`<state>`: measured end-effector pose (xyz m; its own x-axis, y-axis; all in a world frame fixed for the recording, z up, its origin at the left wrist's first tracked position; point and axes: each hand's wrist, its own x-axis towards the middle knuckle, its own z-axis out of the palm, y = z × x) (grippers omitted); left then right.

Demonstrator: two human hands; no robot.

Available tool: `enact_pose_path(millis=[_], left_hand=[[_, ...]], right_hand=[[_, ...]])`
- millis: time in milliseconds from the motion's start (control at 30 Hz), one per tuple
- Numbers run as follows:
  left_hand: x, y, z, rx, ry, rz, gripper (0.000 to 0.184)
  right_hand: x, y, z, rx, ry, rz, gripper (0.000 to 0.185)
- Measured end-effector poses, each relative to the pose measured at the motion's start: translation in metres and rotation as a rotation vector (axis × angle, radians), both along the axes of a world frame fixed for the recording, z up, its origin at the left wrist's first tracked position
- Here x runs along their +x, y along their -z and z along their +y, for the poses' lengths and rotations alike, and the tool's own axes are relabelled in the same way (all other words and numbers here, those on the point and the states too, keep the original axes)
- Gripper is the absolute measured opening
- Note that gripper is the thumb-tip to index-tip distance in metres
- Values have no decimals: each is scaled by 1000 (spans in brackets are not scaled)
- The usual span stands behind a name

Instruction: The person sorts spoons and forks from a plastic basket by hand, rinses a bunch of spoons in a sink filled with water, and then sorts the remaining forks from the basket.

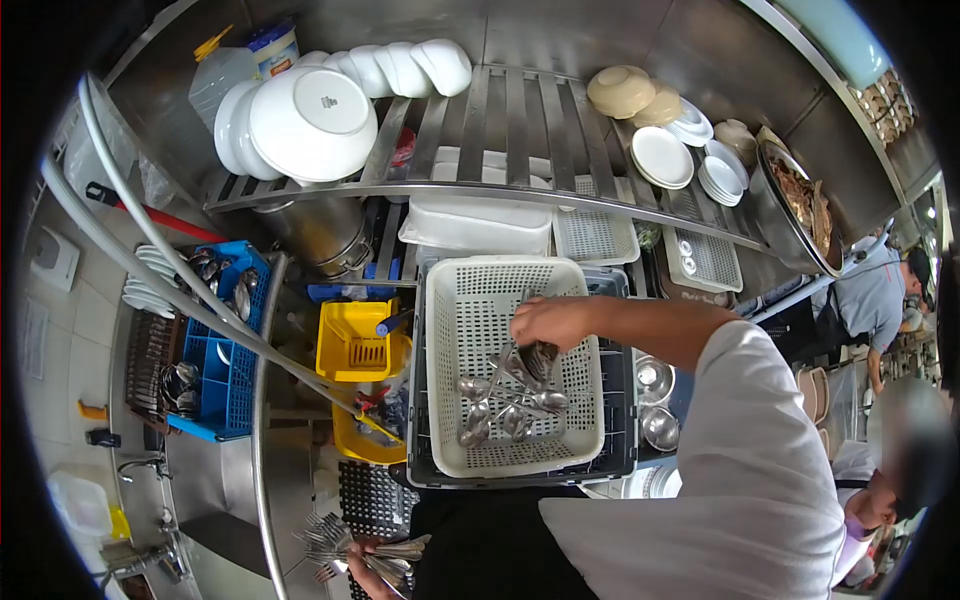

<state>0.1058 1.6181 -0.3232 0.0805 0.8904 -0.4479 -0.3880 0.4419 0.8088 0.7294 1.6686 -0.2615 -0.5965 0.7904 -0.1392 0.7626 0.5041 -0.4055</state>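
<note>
My left hand (368, 572), low in the view, is closed round a bunch of forks (330, 540). Their tines fan out to the left and the handles point right. Over a white perforated plastic basket (452, 300), my right hand (550, 324) reaches in with its fingers closed on several pieces of metal cutlery (540, 362), whose exact kind I cannot make out. Below that hand, loose spoons (476, 412) lie in a heap on the basket floor. The basket rests on a dark dish rack (425, 440).
A slatted steel shelf (520, 130) above holds white bowls (312, 125) and small plates (662, 157). To the left are a blue cutlery rack (225, 380), yellow bins (350, 335) and a hose (200, 310). Metal bowls (660, 428) stand right. Other people (868, 295) are at far right.
</note>
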Motion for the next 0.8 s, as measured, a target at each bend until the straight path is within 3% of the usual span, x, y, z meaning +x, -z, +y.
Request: enact_pose_path(millis=[33, 67, 133, 167, 200, 267, 300, 333, 400, 433, 500, 533, 600, 667, 733, 767, 800], left_hand=[[-2, 3, 1, 22, 20, -68, 33], [2, -3, 6, 29, 32, -71, 33], [7, -13, 14, -8, -30, -41, 31], [4, -13, 22, 0, -17, -46, 31], [0, -14, 33, -26, 27, -144, 31], [1, -26, 49, -44, 89, -245, 30], [10, -44, 53, -62, 88, -175, 29], [15, -55, 59, -79, 85, -105, 29], [7, -49, 74, -36, 106, -90, 28], [2, -48, 82, -1, 116, -65, 27], [1, -52, 92, 34, 137, -51, 26], [0, -53, 94, 62, 146, -38, 26], [-5, -48, 100, 46, 154, -50, 26], [-7, -46, 103, 38, 147, -61, 26], [-9, -45, 102, 44, 136, -119, 25], [-11, -42, 102, 47, 125, -119, 25], [-14, -39, 101, 39, 117, -166, 26]], right_hand=[[1, -5, 5, -162, 127, 37, 24], [-7, -21, 3, -155, 139, 36, 24], [-30, -51, -7, -341, 869, 379, 22], [-41, -45, -7, -347, 1136, 559, 27], [-50, -34, -9, -332, 1147, 562, 27], [-68, -7, -12, -369, 1534, 742, 26], [-78, 6, -4, -528, 1712, 812, 25], [-83, 38, -1, -510, 1723, 820, 25], [-92, 111, 5, -201, 1744, 401, 23], [-108, 128, 7, -196, 1755, 409, 23], [-133, 148, 9, 145, 1736, 316, 30], [-142, 140, 7, 142, 1747, 315, 30], [-162, 99, 0, 10, 1528, 325, 41], [-160, 90, 1, -45, 1557, 335, 36], [-141, 102, 3, 80, 1811, 363, 36], [-126, 99, 7, 2, 1954, 406, 37], [-113, 97, 8, -1, 1938, 408, 37]])
